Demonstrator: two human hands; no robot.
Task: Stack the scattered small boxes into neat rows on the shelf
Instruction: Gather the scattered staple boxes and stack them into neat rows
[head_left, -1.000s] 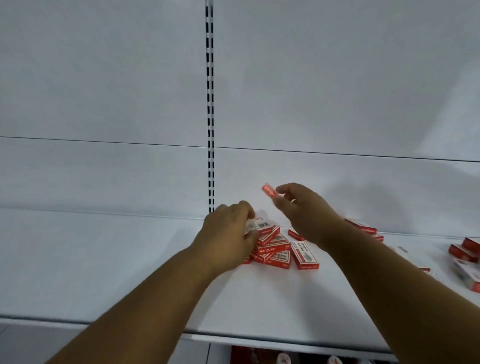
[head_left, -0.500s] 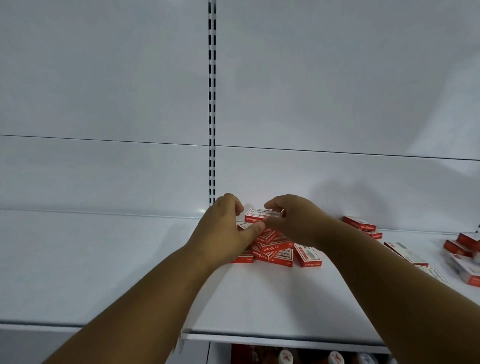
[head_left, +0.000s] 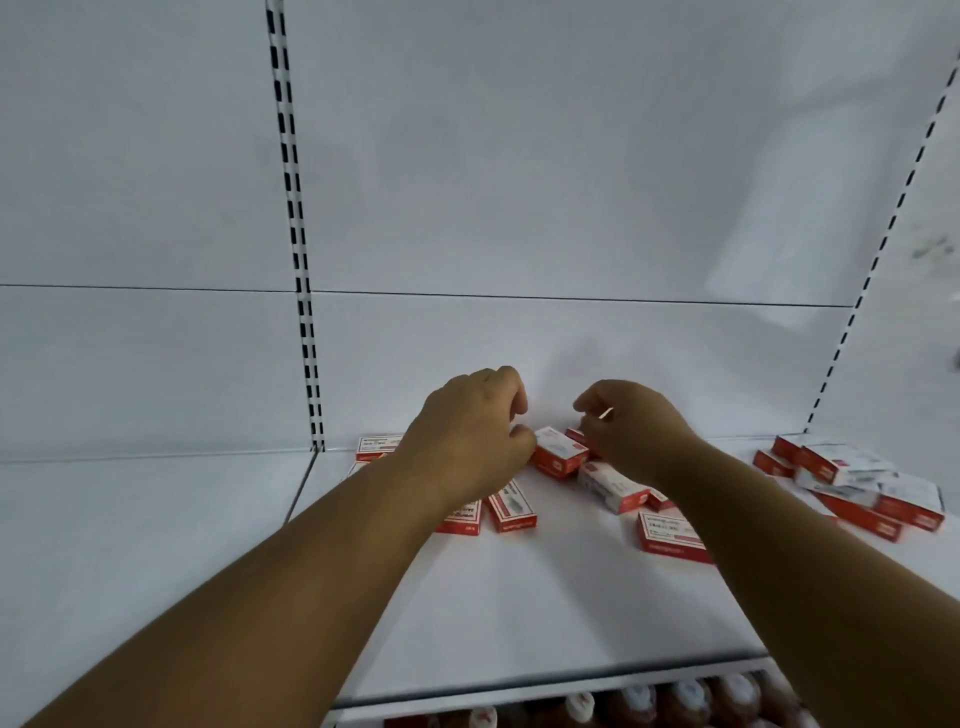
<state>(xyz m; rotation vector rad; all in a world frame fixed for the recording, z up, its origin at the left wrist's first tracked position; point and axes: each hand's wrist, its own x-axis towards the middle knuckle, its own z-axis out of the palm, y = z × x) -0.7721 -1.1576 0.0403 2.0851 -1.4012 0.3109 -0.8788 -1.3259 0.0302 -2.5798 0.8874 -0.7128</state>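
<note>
Red-and-white box (head_left: 558, 451) lying on the shelf (head_left: 545, 597) between both hands, long axis slanting back-left to front-right. Left hand (head_left: 470, 441) curled, thumb touching its left end; right hand (head_left: 631, 434) curled beside its right, grip unclear. Roughly equidistant.

A white shelf (head_left: 545, 613) carries small red-and-white boxes lying flat and scattered. One box (head_left: 378, 446) sits at the back near the slotted upright (head_left: 304, 312). Two boxes (head_left: 511, 506) lie side by side near the middle, others (head_left: 558, 451) further back, one (head_left: 670, 530) nearer the front. A loose heap (head_left: 862, 488) lies at the right end.
</note>
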